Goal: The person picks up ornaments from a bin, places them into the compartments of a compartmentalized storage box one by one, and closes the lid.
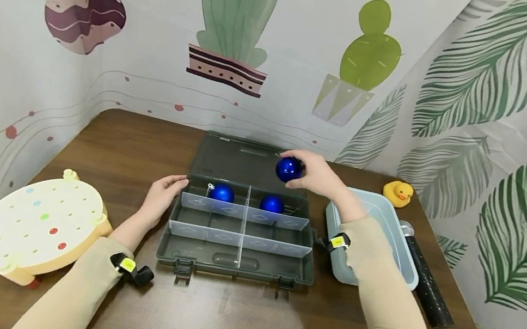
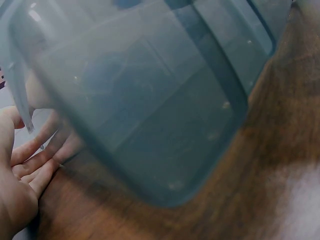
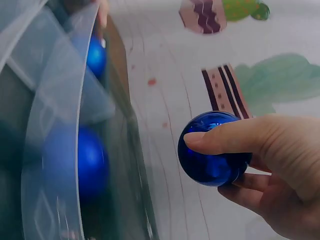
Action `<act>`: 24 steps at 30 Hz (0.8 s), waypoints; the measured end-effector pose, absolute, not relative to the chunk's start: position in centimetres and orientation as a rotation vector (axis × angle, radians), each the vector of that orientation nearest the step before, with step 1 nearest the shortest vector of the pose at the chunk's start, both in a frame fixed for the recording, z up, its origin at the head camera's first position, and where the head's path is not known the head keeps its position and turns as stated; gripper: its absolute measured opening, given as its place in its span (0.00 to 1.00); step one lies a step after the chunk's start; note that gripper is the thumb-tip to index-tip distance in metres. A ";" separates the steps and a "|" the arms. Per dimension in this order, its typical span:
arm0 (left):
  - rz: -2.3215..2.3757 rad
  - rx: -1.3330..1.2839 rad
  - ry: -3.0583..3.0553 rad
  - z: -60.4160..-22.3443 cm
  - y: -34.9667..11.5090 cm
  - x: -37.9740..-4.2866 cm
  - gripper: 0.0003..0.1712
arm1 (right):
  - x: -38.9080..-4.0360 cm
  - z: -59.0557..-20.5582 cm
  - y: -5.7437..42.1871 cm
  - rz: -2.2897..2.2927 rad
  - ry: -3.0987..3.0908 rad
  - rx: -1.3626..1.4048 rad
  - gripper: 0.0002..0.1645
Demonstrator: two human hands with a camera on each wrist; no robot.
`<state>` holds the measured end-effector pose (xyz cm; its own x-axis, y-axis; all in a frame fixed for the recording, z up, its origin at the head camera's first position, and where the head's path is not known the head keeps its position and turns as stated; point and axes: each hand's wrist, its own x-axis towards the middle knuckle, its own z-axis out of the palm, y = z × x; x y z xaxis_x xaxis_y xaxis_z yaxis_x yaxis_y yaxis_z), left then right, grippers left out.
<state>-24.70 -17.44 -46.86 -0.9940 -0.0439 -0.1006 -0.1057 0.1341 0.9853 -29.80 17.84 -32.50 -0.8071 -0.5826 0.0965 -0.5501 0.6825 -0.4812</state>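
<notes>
My right hand (image 1: 314, 173) pinches a shiny blue Christmas ball (image 1: 288, 169) between thumb and fingers, above the raised lid of a dark see-through divided box (image 1: 232, 259). In the right wrist view, the thumb lies across the ball (image 3: 207, 170), fingers behind it. Two more blue balls sit in the box's back row: one ball (image 1: 222, 192) in the left compartment and one ball (image 1: 272, 204) in the right. At the box's back left side, my left hand (image 1: 160, 198) touches the edge with fairly straight fingers; in the left wrist view, its fingers (image 2: 42, 152) lie beside the clear wall.
Clear dividers (image 1: 214, 207) split the box into rows. To its right stands a light blue basin (image 1: 378, 239), with a yellow rubber duck (image 1: 397, 193) and a black microphone (image 1: 426, 283) beyond. A cream round pegboard toy (image 1: 39, 219) stands at left. Patterned cloth hangs behind the table.
</notes>
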 end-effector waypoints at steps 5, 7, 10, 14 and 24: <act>2.043 -0.149 2.319 -47.0 -17.4 -24.9 0.30 | -29.5 -32.9 14.4 -0.830 2.782 -0.999 0.39; 2.047 -0.155 2.316 -47.1 -17.4 -25.0 0.29 | -29.3 -33.1 13.1 -0.861 2.765 -1.020 0.39; 2.044 -0.157 2.317 -47.0 -17.4 -24.9 0.29 | -28.8 -33.6 11.1 -0.899 2.731 -1.077 0.40; 2.032 -0.165 2.317 -46.9 -17.4 -24.9 0.29 | -27.9 -34.3 8.7 -0.877 2.674 -1.184 0.39; 2.031 -0.154 2.320 -46.8 -17.4 -25.0 0.29 | -26.0 -35.5 5.5 -0.774 2.517 -1.343 0.39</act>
